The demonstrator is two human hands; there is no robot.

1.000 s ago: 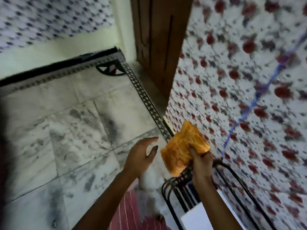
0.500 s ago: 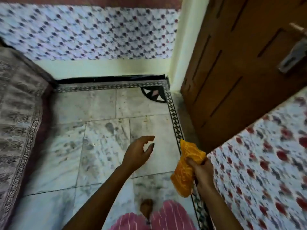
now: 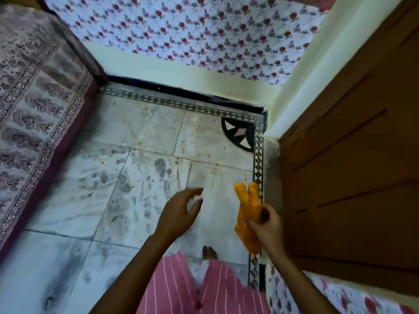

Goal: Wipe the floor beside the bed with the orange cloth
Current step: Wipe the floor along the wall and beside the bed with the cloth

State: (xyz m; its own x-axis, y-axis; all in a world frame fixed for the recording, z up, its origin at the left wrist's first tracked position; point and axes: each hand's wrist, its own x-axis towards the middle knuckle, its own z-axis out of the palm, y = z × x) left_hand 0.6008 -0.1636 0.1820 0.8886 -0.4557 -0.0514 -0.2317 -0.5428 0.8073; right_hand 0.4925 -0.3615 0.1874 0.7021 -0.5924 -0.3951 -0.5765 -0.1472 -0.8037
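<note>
The hands are held apart: the left hand [image 3: 179,214] is empty with loosely curved fingers, and the cloth [image 3: 246,207] is gripped in the right hand [image 3: 265,220], at 3 o'clock of the left. Wiping is judged not begun, as the smudged floor [image 3: 136,177] beside the bed [image 3: 34,98] is untouched by it. The cloth's long axis runs from 12 to 6 o'clock.

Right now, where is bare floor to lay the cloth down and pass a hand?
Open marble floor lies between the bed on the left, the black skirting ahead and the patterned border strip by the door, bearing only specks and smudges. Tight spot: around the bare foot, near the right hand gripping the orange cloth.
</note>
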